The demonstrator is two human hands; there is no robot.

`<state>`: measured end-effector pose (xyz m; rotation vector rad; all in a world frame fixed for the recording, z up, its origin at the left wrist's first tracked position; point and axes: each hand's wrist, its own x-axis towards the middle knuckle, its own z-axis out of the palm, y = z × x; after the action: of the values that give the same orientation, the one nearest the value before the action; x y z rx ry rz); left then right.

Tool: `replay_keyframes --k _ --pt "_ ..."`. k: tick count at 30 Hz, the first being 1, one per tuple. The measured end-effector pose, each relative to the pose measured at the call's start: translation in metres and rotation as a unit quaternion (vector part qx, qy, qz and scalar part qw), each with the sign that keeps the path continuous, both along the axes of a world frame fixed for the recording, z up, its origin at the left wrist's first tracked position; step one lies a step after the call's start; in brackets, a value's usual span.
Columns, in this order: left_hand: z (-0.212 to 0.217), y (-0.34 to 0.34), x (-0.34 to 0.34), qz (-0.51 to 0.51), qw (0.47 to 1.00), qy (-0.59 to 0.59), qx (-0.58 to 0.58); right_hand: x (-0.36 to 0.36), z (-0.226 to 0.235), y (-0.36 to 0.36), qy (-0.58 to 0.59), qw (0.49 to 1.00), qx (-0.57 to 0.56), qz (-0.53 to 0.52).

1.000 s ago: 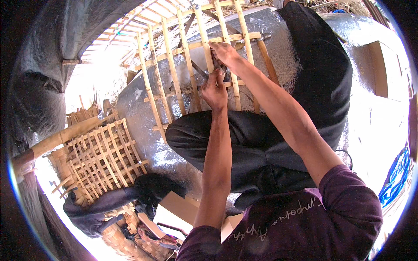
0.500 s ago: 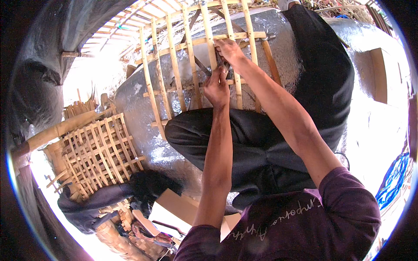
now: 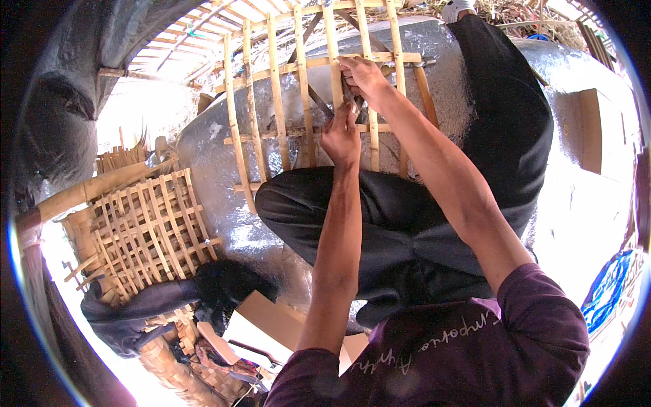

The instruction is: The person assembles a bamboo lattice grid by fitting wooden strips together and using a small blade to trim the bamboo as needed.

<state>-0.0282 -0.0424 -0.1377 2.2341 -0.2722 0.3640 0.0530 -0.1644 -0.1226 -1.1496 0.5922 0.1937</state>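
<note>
A lattice of pale bamboo slats [image 3: 277,88] stretches in front of me, its near edge by my bent knee. Dark flat strips [image 3: 319,102] cross it at a slant. My right hand [image 3: 366,78] is closed at the upper crossbar, fingertips beside a middle slat. Just below it, my left hand [image 3: 342,138] pinches with thumb and fingers close together. A short length of dark strip runs between the two hands, and both appear to grip it. The fingers partly hide where it meets the slats.
Under the lattice lies a silvery sheet [image 3: 234,203]. To the left rest a smaller woven bamboo panel [image 3: 152,227] and a thick bamboo pole [image 3: 95,190]. An open cardboard box [image 3: 271,322] stands near my left elbow. Blue plastic [image 3: 608,290] lies at far right.
Both hands stay at the same spot on the lattice, with only slight finger movement. The whole view has shifted a little.
</note>
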Motion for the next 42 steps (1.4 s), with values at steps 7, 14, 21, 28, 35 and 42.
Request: replay_keyframes --k 7,14,21,28,35,42 --pt "-0.001 -0.001 -0.002 0.019 0.999 0.021 0.023 0.002 -0.002 0.002 0.022 1.0 -0.016 -0.002" --pt "-0.012 0.001 0.003 0.019 0.998 -0.062 -0.016 0.0 0.007 0.006 0.021 0.999 0.018 -0.027" --pt "-0.004 0.0 -0.001 0.028 0.998 -0.013 0.055 -0.005 0.019 0.004 0.026 0.995 0.078 -0.06" --pt "-0.004 -0.001 -0.001 0.047 0.997 -0.008 0.062 0.0 0.017 -0.001 0.011 0.994 0.105 -0.036" --pt "0.0 -0.001 -0.001 0.038 0.998 -0.022 0.054 0.001 0.028 0.004 0.058 0.994 0.088 -0.03" --pt "-0.002 -0.002 0.0 0.021 0.998 -0.041 0.045 -0.001 0.023 0.005 0.056 0.997 0.054 -0.028"
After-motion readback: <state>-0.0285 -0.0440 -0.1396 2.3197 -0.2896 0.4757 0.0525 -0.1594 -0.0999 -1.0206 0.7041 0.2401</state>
